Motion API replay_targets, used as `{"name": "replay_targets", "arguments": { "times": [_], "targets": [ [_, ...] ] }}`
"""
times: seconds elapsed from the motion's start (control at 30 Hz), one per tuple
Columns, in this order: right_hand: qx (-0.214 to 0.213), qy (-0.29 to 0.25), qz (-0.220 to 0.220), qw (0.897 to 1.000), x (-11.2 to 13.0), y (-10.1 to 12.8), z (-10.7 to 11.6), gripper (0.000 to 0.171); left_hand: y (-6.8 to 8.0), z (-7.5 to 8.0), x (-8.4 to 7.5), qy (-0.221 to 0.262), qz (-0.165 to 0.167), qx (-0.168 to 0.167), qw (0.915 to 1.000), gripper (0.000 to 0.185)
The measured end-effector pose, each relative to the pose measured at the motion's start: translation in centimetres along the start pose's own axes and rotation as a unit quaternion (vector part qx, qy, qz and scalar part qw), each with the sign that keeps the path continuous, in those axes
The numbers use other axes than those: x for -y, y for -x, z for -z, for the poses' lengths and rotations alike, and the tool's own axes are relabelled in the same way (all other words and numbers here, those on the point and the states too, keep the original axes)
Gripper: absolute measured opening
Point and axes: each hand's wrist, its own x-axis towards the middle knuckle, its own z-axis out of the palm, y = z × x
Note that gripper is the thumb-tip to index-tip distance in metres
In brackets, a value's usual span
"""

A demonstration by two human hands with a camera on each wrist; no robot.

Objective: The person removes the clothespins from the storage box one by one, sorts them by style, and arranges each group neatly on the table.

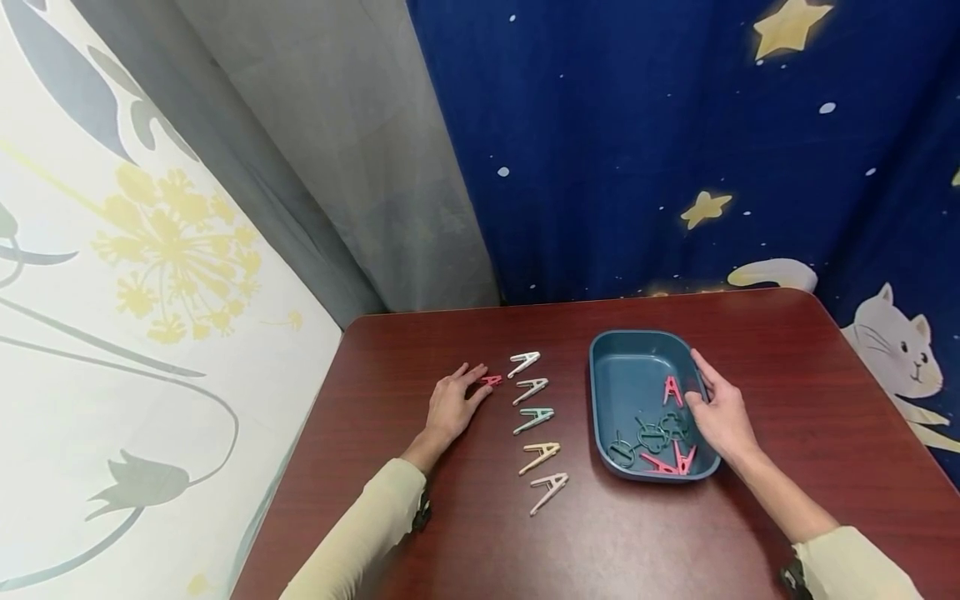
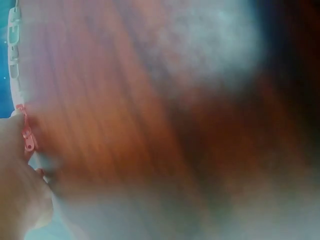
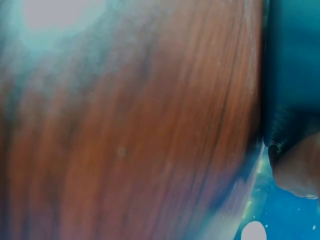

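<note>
My left hand pinches a small red clothespin between thumb and fingers, at the left of a column of clothespins. In the left wrist view the same red clothespin shows at the fingertips of the hand. My right hand grips the right wall of a blue plastic basin, thumb over the rim and fingers outside. Three red clothespins, one of them standing apart, lie in the basin with several dark green round clips. The right wrist view catches only part of that hand beside the basin.
Down the middle of the brown table runs a column of clothespins: a white one, a greyish one, a green one, a yellow one and a pale pink one. Curtains hang behind the far edge.
</note>
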Motion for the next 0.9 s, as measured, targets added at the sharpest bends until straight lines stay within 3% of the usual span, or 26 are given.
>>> {"name": "replay_targets", "arguments": {
  "times": [0.27,0.53,0.7,0.9],
  "targets": [
    [0.002,0.000,-0.003,1.000,0.3,-0.1,-0.2,0.072,-0.4,0.7,-0.5,0.022,0.007,-0.017,0.9996,0.040],
    [0.002,0.007,-0.007,1.000,0.3,-0.1,-0.1,0.071,-3.7,2.7,-2.7,0.084,0.013,-0.056,0.9948,0.027],
    [0.006,-0.002,-0.011,1.000,0.3,-0.1,-0.2,0.071,-6.5,3.9,-6.3,0.158,-0.005,-0.097,0.9827,0.025],
    [0.004,-0.004,-0.007,1.000,0.3,-0.2,-0.2,0.071,-8.6,3.8,-12.6,0.252,-0.044,-0.107,0.9608,0.039]
  ]
}}
